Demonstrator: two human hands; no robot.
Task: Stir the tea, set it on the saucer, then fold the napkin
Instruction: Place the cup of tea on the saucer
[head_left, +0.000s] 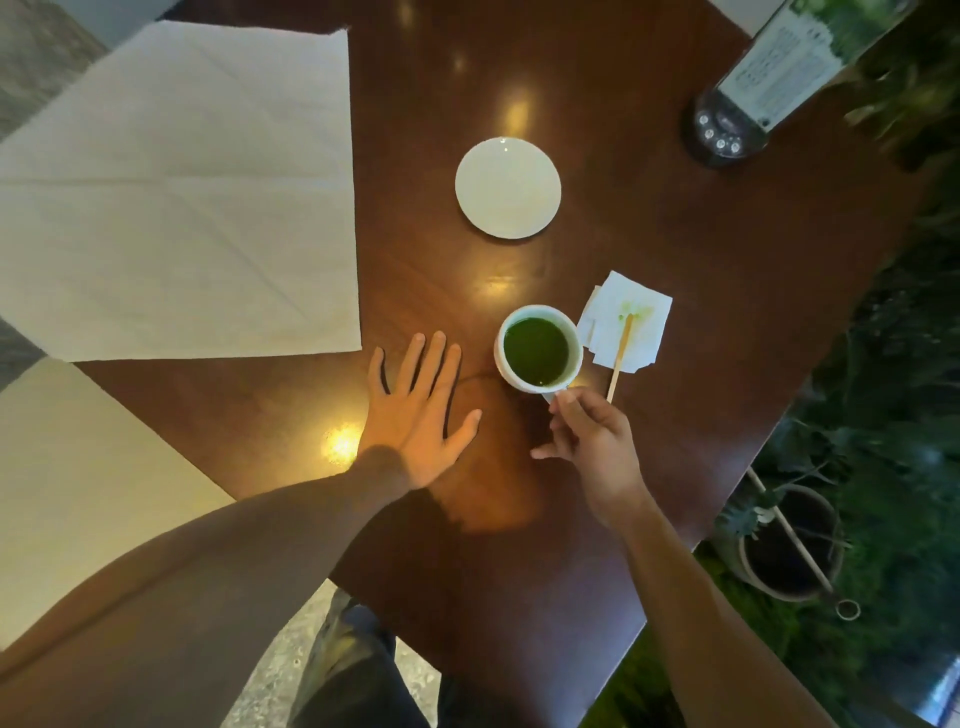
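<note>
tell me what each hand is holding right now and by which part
The right hand pinches the white cup of green tea by its handle, at the cup's near side. The left hand holds nothing; it lies flat and open on the table.

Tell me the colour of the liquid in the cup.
Dark, opaque green, filling the white cup; the head view, the only one, shows it from above.

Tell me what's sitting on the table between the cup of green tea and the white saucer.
Nothing: in the head view, only bare wood with lamp glare separates the cup from the saucer.
</note>
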